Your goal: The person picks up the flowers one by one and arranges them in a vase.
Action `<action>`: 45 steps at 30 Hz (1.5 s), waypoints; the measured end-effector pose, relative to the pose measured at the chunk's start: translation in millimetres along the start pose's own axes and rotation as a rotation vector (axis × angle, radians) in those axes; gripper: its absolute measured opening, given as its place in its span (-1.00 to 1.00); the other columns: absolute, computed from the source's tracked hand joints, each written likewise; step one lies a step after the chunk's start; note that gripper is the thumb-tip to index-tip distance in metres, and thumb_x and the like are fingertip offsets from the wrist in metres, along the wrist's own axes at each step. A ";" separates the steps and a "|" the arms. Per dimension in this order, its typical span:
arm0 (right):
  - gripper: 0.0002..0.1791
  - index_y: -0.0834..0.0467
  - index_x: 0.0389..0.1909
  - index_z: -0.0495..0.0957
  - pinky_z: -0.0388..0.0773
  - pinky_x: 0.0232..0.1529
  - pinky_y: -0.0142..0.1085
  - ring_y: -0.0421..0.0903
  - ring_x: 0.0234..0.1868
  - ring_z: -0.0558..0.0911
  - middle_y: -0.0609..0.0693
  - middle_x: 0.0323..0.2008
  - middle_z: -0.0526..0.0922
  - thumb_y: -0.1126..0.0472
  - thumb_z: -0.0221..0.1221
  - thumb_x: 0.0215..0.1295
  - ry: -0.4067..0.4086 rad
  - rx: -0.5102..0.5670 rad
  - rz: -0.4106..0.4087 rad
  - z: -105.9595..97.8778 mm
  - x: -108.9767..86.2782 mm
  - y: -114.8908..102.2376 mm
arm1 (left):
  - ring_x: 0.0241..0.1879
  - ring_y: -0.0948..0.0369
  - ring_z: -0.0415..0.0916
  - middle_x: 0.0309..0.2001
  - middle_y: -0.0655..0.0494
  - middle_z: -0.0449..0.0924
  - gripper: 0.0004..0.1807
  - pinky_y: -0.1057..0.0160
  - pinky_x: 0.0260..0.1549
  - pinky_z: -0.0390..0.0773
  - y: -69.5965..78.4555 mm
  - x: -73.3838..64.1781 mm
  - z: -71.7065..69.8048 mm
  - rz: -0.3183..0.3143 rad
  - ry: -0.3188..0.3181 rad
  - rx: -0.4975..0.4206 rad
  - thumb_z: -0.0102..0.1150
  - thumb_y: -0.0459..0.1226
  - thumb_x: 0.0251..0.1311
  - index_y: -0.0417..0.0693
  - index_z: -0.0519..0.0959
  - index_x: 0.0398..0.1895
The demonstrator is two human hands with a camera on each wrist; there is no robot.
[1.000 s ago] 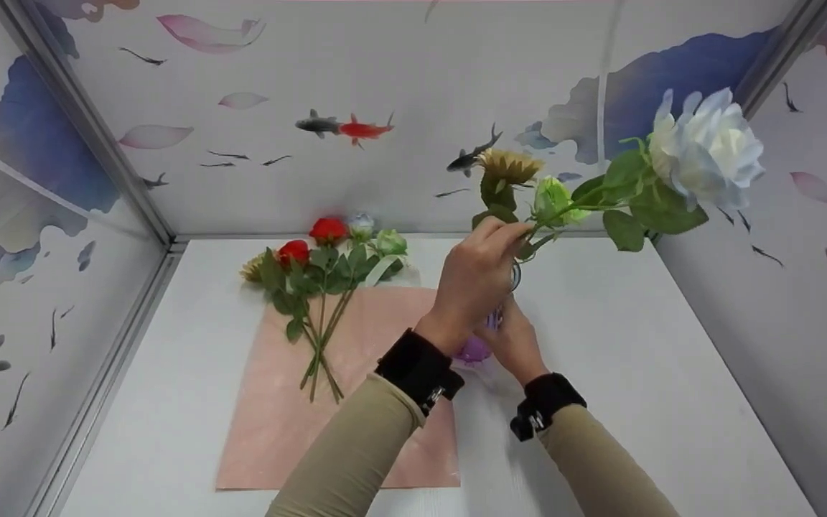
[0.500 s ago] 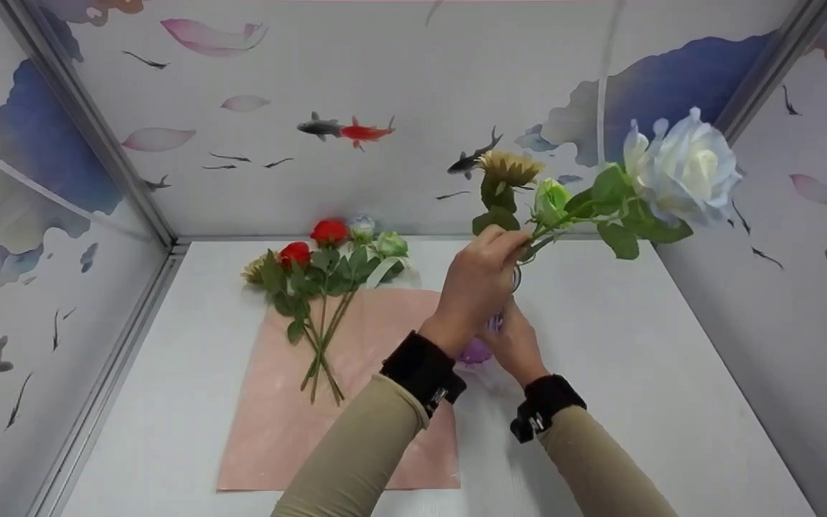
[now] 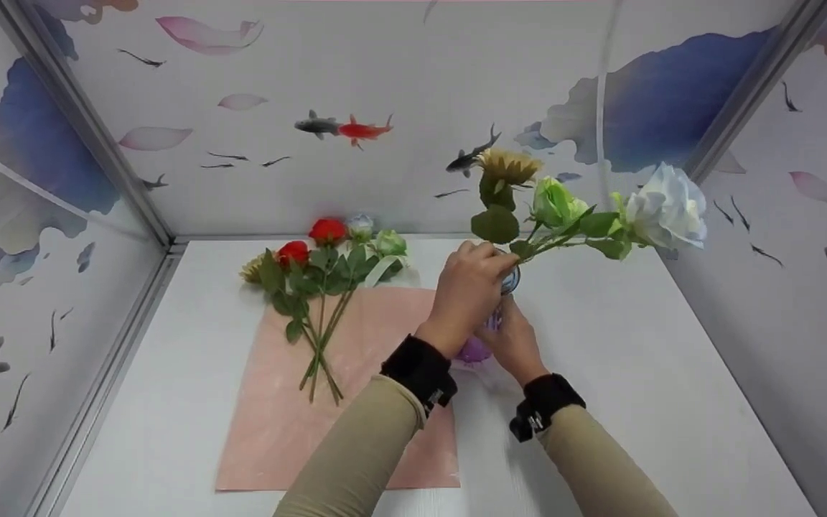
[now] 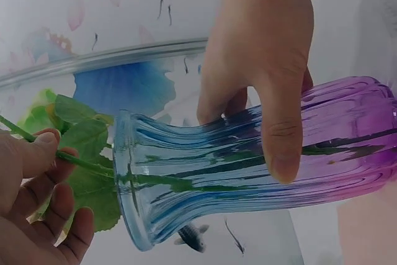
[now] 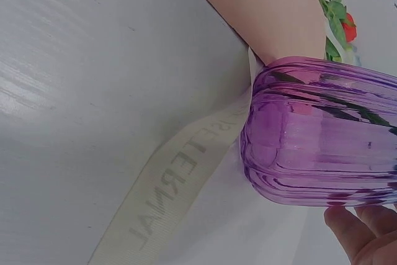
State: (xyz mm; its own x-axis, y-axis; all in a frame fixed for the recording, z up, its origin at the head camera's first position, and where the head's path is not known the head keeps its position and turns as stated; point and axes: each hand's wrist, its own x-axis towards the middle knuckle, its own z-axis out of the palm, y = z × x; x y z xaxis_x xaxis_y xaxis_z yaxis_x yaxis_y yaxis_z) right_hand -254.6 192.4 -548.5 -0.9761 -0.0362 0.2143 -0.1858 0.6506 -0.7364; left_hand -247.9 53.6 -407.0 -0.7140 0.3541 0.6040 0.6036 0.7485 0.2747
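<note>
In the head view my left hand (image 3: 472,291) is over the mouth of a ribbed glass vase (image 4: 186,153), tinted blue at the rim and purple at the base. In the left wrist view its thumb and fingers pinch the green stem (image 4: 93,167) of a white rose (image 3: 666,208), and the stem runs into the mouth. My right hand (image 3: 514,341) grips the vase around its middle. A yellow sunflower-like bloom (image 3: 508,166) and a green rose (image 3: 555,202) rise above the rim. Dark stems show through the glass.
A pink wrapping sheet (image 3: 385,431) lies on the white table (image 3: 636,373), left of the vase. Across its upper part lie several flowers, among them red roses (image 3: 327,231). A pale lettered ribbon (image 5: 180,172) trails beside the vase base. Printed walls (image 3: 385,64) enclose the table.
The white rose has come down and to the left, nearer the vase. My left hand has dropped slightly, showing more of the blue rim. My right hand has kept its place.
</note>
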 end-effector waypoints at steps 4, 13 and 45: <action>-0.05 0.21 0.56 0.12 0.40 0.35 0.09 0.20 0.36 0.48 0.29 0.39 0.43 0.03 0.39 0.27 -0.007 0.005 0.007 -0.5 -0.2 -1.4 | -0.18 0.10 0.55 -0.15 0.15 0.72 -0.79 0.18 -0.18 0.52 -3.0 -3.4 4.9 -0.045 -0.060 0.036 0.22 -0.21 0.39 0.19 0.79 -0.03; -0.01 0.26 0.54 0.12 0.38 0.36 0.10 0.22 0.38 0.46 0.32 0.39 0.42 0.00 0.41 0.24 -0.022 -0.015 0.031 -2.1 -0.1 -3.5 | -0.08 0.10 0.56 -0.12 0.17 0.73 -0.74 0.12 -0.10 0.50 -7.6 -7.6 13.2 -0.101 -0.135 0.085 0.14 -0.02 0.46 0.17 0.79 -0.07; -0.31 0.38 0.32 0.33 0.53 0.16 0.11 0.23 0.17 0.61 0.31 0.17 0.59 0.23 0.37 0.26 0.040 -0.088 -0.078 3.5 -0.3 3.4 | 0.03 0.08 0.52 -0.08 0.10 0.72 -0.47 0.05 0.09 0.39 -3.4 -7.8 16.8 -0.152 -0.362 0.216 -0.07 0.17 0.50 0.02 0.76 -0.09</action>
State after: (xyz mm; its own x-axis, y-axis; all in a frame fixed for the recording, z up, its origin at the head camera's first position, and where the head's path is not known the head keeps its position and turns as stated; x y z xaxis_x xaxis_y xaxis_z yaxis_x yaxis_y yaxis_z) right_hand -255.3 192.0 -553.3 -0.9536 -0.0598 0.2951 -0.2482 0.7112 -0.6577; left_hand -250.3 57.7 -425.3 -0.8903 0.3757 0.2572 0.4217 0.8934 0.1548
